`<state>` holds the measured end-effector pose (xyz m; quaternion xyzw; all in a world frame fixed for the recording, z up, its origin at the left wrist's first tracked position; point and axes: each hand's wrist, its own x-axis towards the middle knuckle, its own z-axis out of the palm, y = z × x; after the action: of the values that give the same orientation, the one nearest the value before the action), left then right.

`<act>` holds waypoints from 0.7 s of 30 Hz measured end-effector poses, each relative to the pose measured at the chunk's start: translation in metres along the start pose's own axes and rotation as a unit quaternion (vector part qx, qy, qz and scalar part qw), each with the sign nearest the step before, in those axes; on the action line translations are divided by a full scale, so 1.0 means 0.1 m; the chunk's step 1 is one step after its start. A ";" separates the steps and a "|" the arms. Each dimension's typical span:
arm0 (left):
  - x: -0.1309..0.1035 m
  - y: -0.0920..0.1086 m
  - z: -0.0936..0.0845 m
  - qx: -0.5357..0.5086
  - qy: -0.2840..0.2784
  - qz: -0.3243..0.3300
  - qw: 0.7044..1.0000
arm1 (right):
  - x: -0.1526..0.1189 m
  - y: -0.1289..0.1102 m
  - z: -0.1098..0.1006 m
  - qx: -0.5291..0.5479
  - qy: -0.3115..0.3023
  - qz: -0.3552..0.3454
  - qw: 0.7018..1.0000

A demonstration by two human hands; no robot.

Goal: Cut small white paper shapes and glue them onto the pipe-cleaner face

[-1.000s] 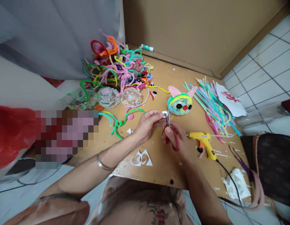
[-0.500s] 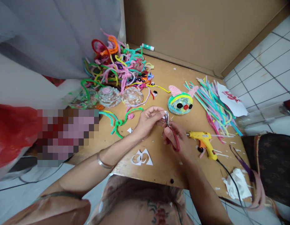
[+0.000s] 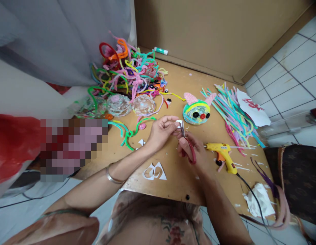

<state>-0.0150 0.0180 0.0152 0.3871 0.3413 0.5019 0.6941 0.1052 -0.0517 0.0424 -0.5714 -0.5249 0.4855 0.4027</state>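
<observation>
Between the thumb and fingers of my left hand [image 3: 164,131] is a small rounded piece of white paper [image 3: 179,123]. My right hand [image 3: 192,148] grips red-handled scissors [image 3: 190,149], whose blades point away from me and lie against the paper's right edge. Just beyond the hands sits a round decorated ball [image 3: 197,112] with pink ears, black buttons and a red nose. White paper scraps [image 3: 159,172] with cut-out curves lie on the table nearer to me, and smaller scraps [image 3: 140,143] lie left of my left hand.
A yellow glue gun [image 3: 221,153] with a black cord lies right of my right hand. Pipe cleaners [image 3: 234,115] are spread behind it, beside a brown bag [image 3: 295,180]. Tangled pipe cleaners [image 3: 129,71] and clear balls [image 3: 144,104] fill the back left. A glue stick [image 3: 161,51] lies by the wall.
The white paper has turned in my left fingers and shows more of its rounded face. The scissor blades have shifted slightly along its edge. Both hands stay in nearly the same place.
</observation>
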 end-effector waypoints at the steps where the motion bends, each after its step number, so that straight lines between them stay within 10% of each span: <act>1: 0.00 0.00 0.00 0.000 0.000 -0.002 1.000 | 0.00 -0.01 0.00 -0.003 0.000 -0.001 1.000; 21: 0.02 0.09 -0.06 -0.006 -0.101 -0.098 0.990 | 0.06 0.11 -0.16 0.013 -0.013 -0.012 1.000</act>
<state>-0.0232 0.0228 0.0200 0.3968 0.3023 0.3919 0.7730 0.1234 -0.0462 0.0341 -0.5532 -0.5305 0.4953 0.4089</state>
